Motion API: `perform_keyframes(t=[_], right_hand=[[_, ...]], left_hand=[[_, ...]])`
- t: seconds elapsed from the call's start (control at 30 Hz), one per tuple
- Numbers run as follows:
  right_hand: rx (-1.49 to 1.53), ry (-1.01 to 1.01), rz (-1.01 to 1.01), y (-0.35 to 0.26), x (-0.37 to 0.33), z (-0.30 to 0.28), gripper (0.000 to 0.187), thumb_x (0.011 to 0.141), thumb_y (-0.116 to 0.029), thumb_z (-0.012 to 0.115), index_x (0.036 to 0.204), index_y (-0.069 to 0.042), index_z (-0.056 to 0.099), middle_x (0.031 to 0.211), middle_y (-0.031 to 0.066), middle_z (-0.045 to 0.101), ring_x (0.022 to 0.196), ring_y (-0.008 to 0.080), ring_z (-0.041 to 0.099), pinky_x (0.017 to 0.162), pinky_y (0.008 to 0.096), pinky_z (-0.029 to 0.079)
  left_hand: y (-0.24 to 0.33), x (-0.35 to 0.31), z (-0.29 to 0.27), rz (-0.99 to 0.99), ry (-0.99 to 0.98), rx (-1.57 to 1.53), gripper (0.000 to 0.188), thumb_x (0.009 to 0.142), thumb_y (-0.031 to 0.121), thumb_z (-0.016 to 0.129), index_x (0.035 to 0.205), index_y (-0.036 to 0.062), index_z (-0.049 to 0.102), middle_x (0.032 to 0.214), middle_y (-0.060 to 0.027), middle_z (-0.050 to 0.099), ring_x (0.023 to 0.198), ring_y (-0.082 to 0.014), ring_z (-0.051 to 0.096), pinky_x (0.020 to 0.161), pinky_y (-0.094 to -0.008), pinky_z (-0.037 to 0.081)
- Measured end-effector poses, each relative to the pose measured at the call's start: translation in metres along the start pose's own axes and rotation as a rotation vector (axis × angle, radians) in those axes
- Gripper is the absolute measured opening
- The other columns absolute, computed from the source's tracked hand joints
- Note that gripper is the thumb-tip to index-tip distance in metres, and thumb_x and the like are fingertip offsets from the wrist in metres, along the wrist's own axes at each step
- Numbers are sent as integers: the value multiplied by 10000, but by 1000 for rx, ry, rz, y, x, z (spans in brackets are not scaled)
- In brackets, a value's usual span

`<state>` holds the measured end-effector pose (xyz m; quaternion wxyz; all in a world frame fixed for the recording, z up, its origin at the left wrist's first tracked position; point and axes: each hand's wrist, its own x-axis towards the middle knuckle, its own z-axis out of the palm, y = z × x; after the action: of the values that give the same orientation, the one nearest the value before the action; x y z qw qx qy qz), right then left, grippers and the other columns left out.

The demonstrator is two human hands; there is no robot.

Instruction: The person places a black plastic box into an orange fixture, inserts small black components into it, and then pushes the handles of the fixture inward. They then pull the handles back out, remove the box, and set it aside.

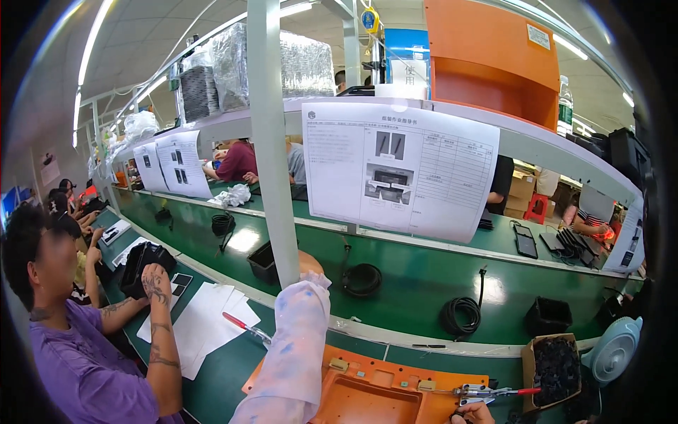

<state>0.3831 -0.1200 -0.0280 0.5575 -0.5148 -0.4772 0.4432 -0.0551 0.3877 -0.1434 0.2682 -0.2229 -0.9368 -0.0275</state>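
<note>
My left arm, in a pale sleeve with pink and blue patches, reaches forward over the bench. Only the back of my left hand (311, 263) shows beside the grey post (273, 141); its fingers are hidden, near a black bin (263, 264). At the bottom edge, my right hand (474, 413) is partly cut off. Its fingers are closed on a small black part (458, 417), too small to identify. An orange fixture (374, 399) lies below my arms, with a red-handled toggle clamp (498, 392) beside my right hand. Another red-handled clamp (244, 324) stands to the left.
Coiled black cables (460, 316) and a black bin (549, 316) sit along the green belt (409, 290). A cardboard box (554, 371) of black parts and a pale blue fan (613, 350) stand right. A person in purple (92, 360) works at left beside white papers (205, 325).
</note>
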Motion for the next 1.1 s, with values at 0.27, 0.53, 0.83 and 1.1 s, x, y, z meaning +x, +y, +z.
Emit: perform_keyframes(t=[0.27,0.53,0.83,1.1], right_hand=[[-16,-38,29,10,2,-5,147,967,-29,645,1105,-21,595,818,55,656,613,87,555,560,212,429],[-75,-15,30,14,3,-8,139,976,-26,630,1112,-24,601,835,62,658,615,84,548,556,202,421],[-62,-46,30,2,-1,0,127,983,-42,624,1108,-31,610,847,36,636,618,78,540,555,197,407],[-49,-83,-20,-2,13,9,109,950,-2,587,1057,17,576,776,96,647,555,115,566,537,231,463]], left_hand=[[-9,-33,-38,164,-72,-328,504,998,268,473,1435,18,472,1429,-158,540,1285,-353,535,1077,-526,401],[-11,-26,-63,455,-218,-211,359,971,212,512,1273,27,573,1223,-154,674,1083,-321,677,875,-510,533],[-64,-50,-195,916,17,-748,162,914,125,571,1057,51,594,812,-126,729,771,-294,737,613,-403,569],[-247,-106,-315,1423,74,-1176,132,940,153,610,989,36,573,846,-155,683,756,-369,670,621,-471,514]])
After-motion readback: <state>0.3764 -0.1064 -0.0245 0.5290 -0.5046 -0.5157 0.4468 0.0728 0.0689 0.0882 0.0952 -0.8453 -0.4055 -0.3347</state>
